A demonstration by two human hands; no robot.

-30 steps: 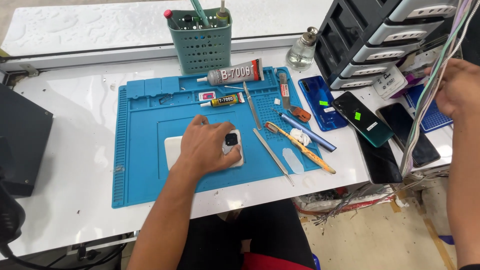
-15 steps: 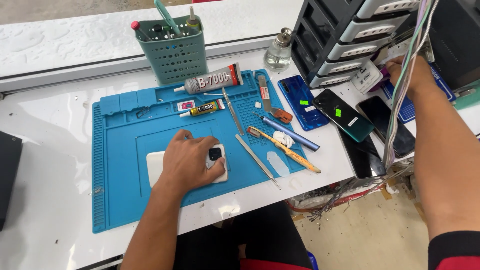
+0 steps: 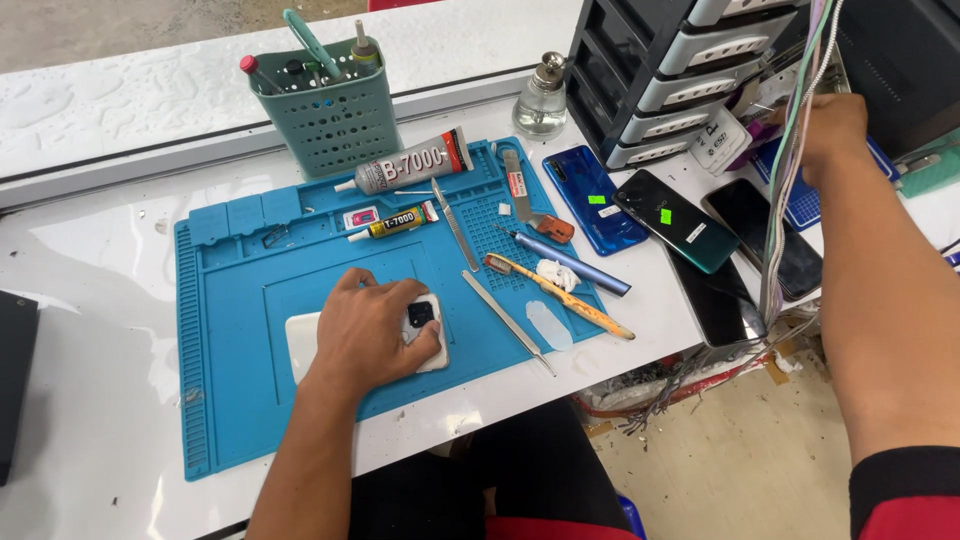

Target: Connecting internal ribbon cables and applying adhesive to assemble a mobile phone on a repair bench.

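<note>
My left hand [image 3: 372, 328] lies flat on a white phone [image 3: 302, 344] that rests face down on the blue work mat [image 3: 230, 300]; its dark camera block shows between my fingers. My right hand [image 3: 832, 128] is stretched out to the far right, by a bunch of hanging cables [image 3: 790, 150] and the drawer unit [image 3: 680, 70]. Whether it grips anything is hidden by the cables. Two tweezers [image 3: 505, 322] and a brush [image 3: 560, 295] lie on the mat to the right of the left hand.
A green basket [image 3: 328, 110] of tools stands at the back, with two glue tubes [image 3: 410, 165] in front. A glass bottle [image 3: 545, 98] stands by the drawers. Several phones [image 3: 675, 232] lie at the right. The table's front edge is close to my body.
My right hand has reached further to the right, up to the hanging cables. The view has shifted, and the left hand stays pressed on the white phone.
</note>
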